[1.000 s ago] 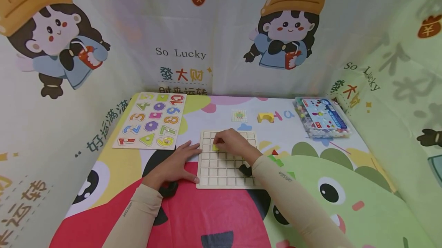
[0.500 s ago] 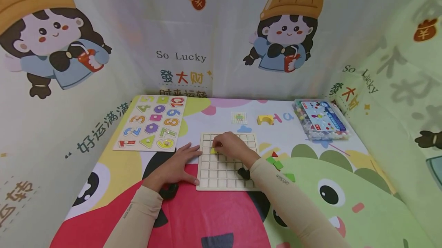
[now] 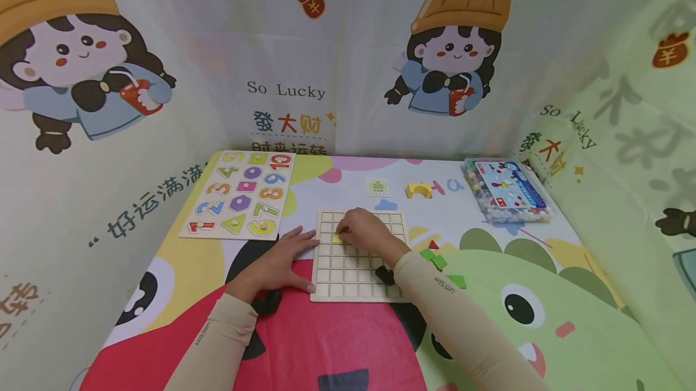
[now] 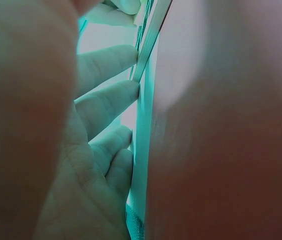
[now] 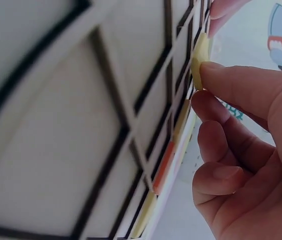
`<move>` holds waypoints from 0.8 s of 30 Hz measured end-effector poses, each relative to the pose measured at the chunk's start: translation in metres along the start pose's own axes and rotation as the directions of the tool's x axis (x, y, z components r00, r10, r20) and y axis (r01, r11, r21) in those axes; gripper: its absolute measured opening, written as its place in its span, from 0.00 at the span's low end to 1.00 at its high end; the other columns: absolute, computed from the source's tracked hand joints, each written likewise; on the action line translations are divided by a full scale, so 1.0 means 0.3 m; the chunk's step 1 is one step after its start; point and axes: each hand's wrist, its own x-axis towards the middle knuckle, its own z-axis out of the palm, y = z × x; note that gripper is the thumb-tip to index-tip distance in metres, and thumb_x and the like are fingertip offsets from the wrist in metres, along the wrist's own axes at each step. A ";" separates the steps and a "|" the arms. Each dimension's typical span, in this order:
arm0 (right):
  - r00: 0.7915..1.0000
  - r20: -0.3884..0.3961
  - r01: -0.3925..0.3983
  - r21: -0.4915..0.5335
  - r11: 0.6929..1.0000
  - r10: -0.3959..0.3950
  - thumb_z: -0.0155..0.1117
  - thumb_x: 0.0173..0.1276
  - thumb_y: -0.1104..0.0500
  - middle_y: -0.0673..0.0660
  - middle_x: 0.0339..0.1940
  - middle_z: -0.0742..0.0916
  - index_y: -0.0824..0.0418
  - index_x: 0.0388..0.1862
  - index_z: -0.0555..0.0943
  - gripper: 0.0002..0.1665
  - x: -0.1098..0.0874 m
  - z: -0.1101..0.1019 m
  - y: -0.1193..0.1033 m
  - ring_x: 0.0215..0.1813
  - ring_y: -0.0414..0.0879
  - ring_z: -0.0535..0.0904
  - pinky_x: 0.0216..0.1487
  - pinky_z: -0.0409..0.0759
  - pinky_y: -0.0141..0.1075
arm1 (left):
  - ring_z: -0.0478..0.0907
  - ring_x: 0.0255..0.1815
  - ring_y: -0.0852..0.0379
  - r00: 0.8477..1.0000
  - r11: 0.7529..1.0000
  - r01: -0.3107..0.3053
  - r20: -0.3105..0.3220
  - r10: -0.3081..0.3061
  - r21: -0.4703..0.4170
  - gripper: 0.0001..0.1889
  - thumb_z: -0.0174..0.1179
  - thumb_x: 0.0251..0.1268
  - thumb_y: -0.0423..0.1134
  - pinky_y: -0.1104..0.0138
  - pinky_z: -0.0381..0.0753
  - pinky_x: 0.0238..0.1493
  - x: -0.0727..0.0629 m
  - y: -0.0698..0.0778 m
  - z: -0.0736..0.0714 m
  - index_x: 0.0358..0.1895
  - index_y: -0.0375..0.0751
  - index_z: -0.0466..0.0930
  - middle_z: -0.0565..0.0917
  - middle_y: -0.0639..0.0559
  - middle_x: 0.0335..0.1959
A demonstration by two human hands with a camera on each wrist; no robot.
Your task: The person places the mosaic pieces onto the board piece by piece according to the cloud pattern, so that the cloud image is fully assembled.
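Note:
A pale wooden grid board lies on the table in the head view. My right hand is over its upper left part and pinches a small yellow tile at one of the cells. In the right wrist view, thumb and fingertip meet at that yellow tile. A red tile and other yellowish pieces show farther along the grid there; my right hand hides that part in the head view. My left hand rests along the board's left edge, fingers extended. Its fingertips touch the edge in the left wrist view.
Right of the board lie green tiles and a red triangle. Behind it are a small pattern card and a yellow arch block. A number puzzle board is at back left, a clear bead box at back right.
The right hand stays at nearly the same cell with the yellow tile, shifting only slightly. The left hand keeps its place at the board's edge. The head view has tilted up a little.

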 end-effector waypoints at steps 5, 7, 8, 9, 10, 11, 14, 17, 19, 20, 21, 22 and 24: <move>1.000 -0.004 0.005 0.008 1.000 -0.005 0.71 0.74 0.60 0.51 0.45 0.93 0.56 0.45 0.94 0.07 -0.002 0.003 0.004 0.52 0.48 0.86 0.59 0.86 0.43 | 0.44 0.89 0.40 1.000 1.000 -0.001 -0.001 0.001 -0.003 0.55 0.83 0.45 0.59 0.41 0.77 0.73 0.002 0.003 -0.002 0.81 0.55 0.68 0.60 0.52 0.86; 1.000 -0.001 -0.002 0.009 1.000 0.002 0.71 0.74 0.60 0.51 0.46 0.93 0.56 0.45 0.94 0.07 -0.003 0.005 0.003 0.53 0.48 0.86 0.60 0.86 0.43 | 0.44 0.89 0.40 1.000 1.000 0.002 0.001 -0.002 -0.007 0.55 0.83 0.45 0.59 0.41 0.77 0.73 0.001 0.006 -0.004 0.81 0.54 0.68 0.60 0.52 0.86; 1.000 0.001 -0.005 0.009 1.000 0.005 0.71 0.75 0.60 0.51 0.46 0.93 0.56 0.45 0.94 0.07 -0.003 0.005 0.002 0.53 0.48 0.86 0.60 0.86 0.43 | 0.44 0.89 0.39 1.000 1.000 0.003 0.001 -0.003 -0.009 0.55 0.83 0.45 0.59 0.41 0.77 0.73 0.000 0.008 -0.005 0.81 0.54 0.68 0.60 0.52 0.86; 1.000 0.002 -0.007 0.011 1.000 0.007 0.71 0.75 0.60 0.52 0.46 0.93 0.56 0.45 0.94 0.07 -0.004 0.006 0.001 0.53 0.47 0.86 0.60 0.86 0.43 | 0.44 0.89 0.39 1.000 1.000 0.005 0.003 -0.005 -0.012 0.55 0.84 0.45 0.59 0.41 0.78 0.72 0.000 0.009 -0.005 0.81 0.54 0.68 0.60 0.52 0.86; 1.000 0.002 -0.009 0.010 1.000 0.009 0.71 0.75 0.60 0.51 0.46 0.93 0.56 0.45 0.94 0.07 -0.006 0.007 0.001 0.53 0.47 0.86 0.60 0.86 0.43 | 0.44 0.89 0.39 1.000 1.000 0.007 0.004 -0.007 -0.014 0.55 0.84 0.45 0.59 0.41 0.78 0.72 -0.001 0.011 -0.005 0.81 0.54 0.68 0.60 0.52 0.86; 1.000 0.001 -0.009 0.009 1.000 0.009 0.71 0.75 0.59 0.51 0.46 0.93 0.56 0.45 0.94 0.07 -0.008 0.007 0.000 0.53 0.47 0.86 0.60 0.86 0.43 | 0.44 0.89 0.39 1.000 1.000 0.008 0.005 -0.008 -0.017 0.55 0.84 0.45 0.58 0.41 0.79 0.71 -0.002 0.012 -0.004 0.81 0.54 0.68 0.60 0.51 0.86; 1.000 -0.002 -0.009 0.010 1.000 0.009 0.72 0.74 0.59 0.51 0.45 0.92 0.56 0.45 0.93 0.06 -0.015 0.008 -0.002 0.52 0.46 0.86 0.60 0.85 0.43 | 0.45 0.89 0.39 1.000 1.000 0.009 0.005 -0.009 -0.020 0.55 0.84 0.45 0.58 0.42 0.80 0.70 -0.002 0.015 -0.003 0.81 0.54 0.68 0.60 0.51 0.86; 1.000 -0.001 -0.018 0.036 0.999 0.018 0.72 0.74 0.59 0.52 0.45 0.92 0.56 0.46 0.93 0.07 -0.023 0.007 0.000 0.50 0.46 0.85 0.59 0.85 0.43 | 0.45 0.89 0.39 1.000 1.000 0.007 0.003 -0.007 -0.020 0.55 0.84 0.45 0.58 0.42 0.79 0.71 -0.002 0.016 -0.003 0.81 0.54 0.68 0.60 0.52 0.86; 0.999 0.008 -0.042 0.080 0.996 0.041 0.72 0.74 0.59 0.51 0.46 0.92 0.56 0.47 0.93 0.07 -0.028 0.006 0.004 0.50 0.45 0.85 0.59 0.85 0.43 | 0.45 0.89 0.39 1.000 1.000 0.006 0.002 -0.006 -0.017 0.55 0.84 0.45 0.58 0.42 0.79 0.71 -0.001 0.014 -0.002 0.81 0.54 0.68 0.61 0.52 0.86; 0.998 0.014 -0.056 0.109 0.992 0.055 0.72 0.74 0.58 0.51 0.46 0.92 0.56 0.48 0.92 0.08 -0.031 0.005 0.007 0.50 0.44 0.85 0.58 0.85 0.42 | 0.45 0.89 0.39 1.000 1.000 0.005 0.002 -0.005 -0.014 0.55 0.84 0.45 0.58 0.42 0.79 0.71 0.000 0.013 -0.001 0.81 0.54 0.68 0.61 0.52 0.86; 0.997 0.021 -0.071 0.140 0.988 0.069 0.72 0.74 0.58 0.51 0.46 0.92 0.55 0.49 0.92 0.08 -0.035 0.004 0.011 0.49 0.44 0.84 0.57 0.85 0.42 | 0.45 0.89 0.39 1.000 1.000 0.006 0.002 -0.005 -0.013 0.55 0.84 0.45 0.59 0.42 0.80 0.71 0.000 0.012 -0.001 0.81 0.54 0.68 0.61 0.52 0.86; 0.996 0.027 -0.084 0.170 0.982 0.081 0.72 0.74 0.58 0.50 0.46 0.92 0.55 0.49 0.92 0.09 -0.039 0.003 0.015 0.49 0.43 0.84 0.57 0.85 0.42 | 0.45 0.89 0.39 1.000 1.000 0.005 0.002 -0.005 -0.011 0.55 0.84 0.45 0.59 0.42 0.80 0.70 0.000 0.012 0.000 0.81 0.54 0.68 0.61 0.52 0.86; 0.995 0.034 -0.102 0.226 0.969 0.097 0.72 0.74 0.57 0.49 0.47 0.92 0.54 0.51 0.91 0.10 -0.048 -0.002 0.023 0.50 0.42 0.84 0.57 0.84 0.42 | 0.45 0.89 0.39 1.000 1.000 0.005 0.002 -0.005 -0.006 0.55 0.84 0.45 0.59 0.42 0.80 0.70 0.001 0.010 0.001 0.81 0.54 0.68 0.61 0.52 0.86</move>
